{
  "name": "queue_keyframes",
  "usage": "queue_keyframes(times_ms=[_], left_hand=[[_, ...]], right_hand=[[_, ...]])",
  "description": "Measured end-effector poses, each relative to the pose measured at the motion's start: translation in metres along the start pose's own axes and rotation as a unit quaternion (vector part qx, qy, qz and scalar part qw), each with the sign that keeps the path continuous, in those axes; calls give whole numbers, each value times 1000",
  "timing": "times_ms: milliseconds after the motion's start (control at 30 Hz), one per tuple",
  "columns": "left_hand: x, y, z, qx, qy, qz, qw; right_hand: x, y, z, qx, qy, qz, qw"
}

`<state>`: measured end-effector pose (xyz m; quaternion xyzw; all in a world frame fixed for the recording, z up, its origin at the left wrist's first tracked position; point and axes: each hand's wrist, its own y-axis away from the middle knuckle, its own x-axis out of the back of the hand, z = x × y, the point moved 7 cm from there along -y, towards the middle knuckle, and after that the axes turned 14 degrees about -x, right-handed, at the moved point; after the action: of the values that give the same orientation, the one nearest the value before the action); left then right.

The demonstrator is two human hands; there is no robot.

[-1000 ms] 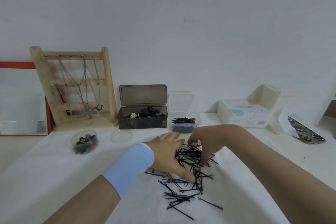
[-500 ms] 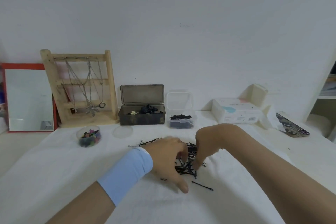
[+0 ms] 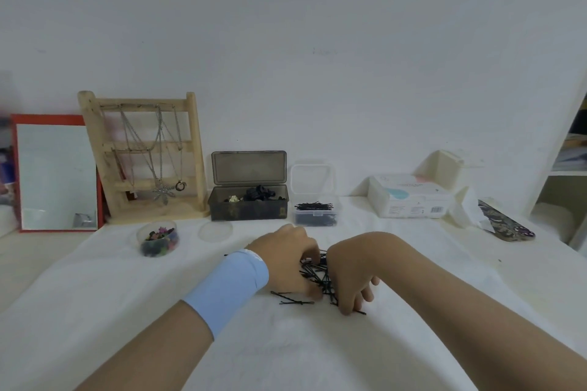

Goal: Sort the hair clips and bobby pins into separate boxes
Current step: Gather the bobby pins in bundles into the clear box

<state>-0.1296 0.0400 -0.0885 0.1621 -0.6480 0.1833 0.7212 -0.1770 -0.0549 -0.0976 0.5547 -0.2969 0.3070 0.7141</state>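
Black bobby pins [image 3: 316,276] lie bunched on the white cloth between my two hands. My left hand [image 3: 286,260], with a blue wristband, curls around the bunch from the left. My right hand [image 3: 349,279] presses in from the right, fingers bent down over the pins. A few stray pins [image 3: 293,301] lie just in front. Behind, a small clear box [image 3: 315,216] holds more bobby pins, lid up. To its left, a dark box [image 3: 249,208] with its lid raised holds hair clips.
A round clear tub [image 3: 158,240] of small coloured clips and its lid [image 3: 215,231] sit left of my hands. A wooden necklace stand [image 3: 143,159] and a red-framed mirror [image 3: 55,174] stand at the back left. A tissue pack [image 3: 409,197] lies at the back right.
The scattered pins have been swept together into a tight bunch. Both hands have closed in on it from either side, and my view has shifted to the left.
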Motion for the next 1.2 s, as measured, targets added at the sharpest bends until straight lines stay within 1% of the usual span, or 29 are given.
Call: queue_keyframes(times_ms=[67,133,167,300,367,400,433,500,567,633,733,833,900,933,1000,1067,1133,1200], left_hand=[[-10,3,-2,5,33,-34,999],[-15,2,-4,10,44,-53,998],[-15,0,-6,12,53,-53,997],[-7,-10,-17,33,74,-37,996],[-3,-13,-21,42,54,-29,997],[-3,-14,-20,41,55,-33,997],[-4,-16,-17,40,67,-42,996],[-10,-18,-7,40,87,-75,993],[-18,-23,3,43,67,-99,992],[-22,-30,9,49,44,-94,993],[-21,-37,6,42,41,-96,994],[-13,-36,-7,27,45,-87,995],[-8,-30,-17,33,50,-72,996],[-6,-27,-20,35,53,-62,996],[-4,-17,-21,35,63,-56,996],[-8,-3,-21,45,66,-89,993],[-14,9,-27,60,36,-120,990],[-15,13,-35,65,28,-106,992]], right_hand=[[10,-2,6,-4,-22,9,1000],[28,-6,16,-12,-27,59,998],[38,-9,19,-11,-29,89,996],[62,-27,35,15,-110,175,978],[65,-31,47,5,-110,207,972],[64,-30,51,-9,-96,209,973],[60,-30,55,-25,-76,194,978],[43,-32,60,-61,-53,131,988],[31,-39,60,-72,-68,101,990],[27,-47,57,-54,-91,99,989],[29,-49,51,-15,-124,110,986],[33,-45,44,37,-198,112,973],[35,-44,40,50,-231,115,965],[36,-43,39,44,-239,117,963],[36,-41,42,3,-208,122,970],[33,-37,46,-49,-146,119,981],[24,-34,45,-71,-131,72,986],[18,-34,41,-68,-137,39,987]])
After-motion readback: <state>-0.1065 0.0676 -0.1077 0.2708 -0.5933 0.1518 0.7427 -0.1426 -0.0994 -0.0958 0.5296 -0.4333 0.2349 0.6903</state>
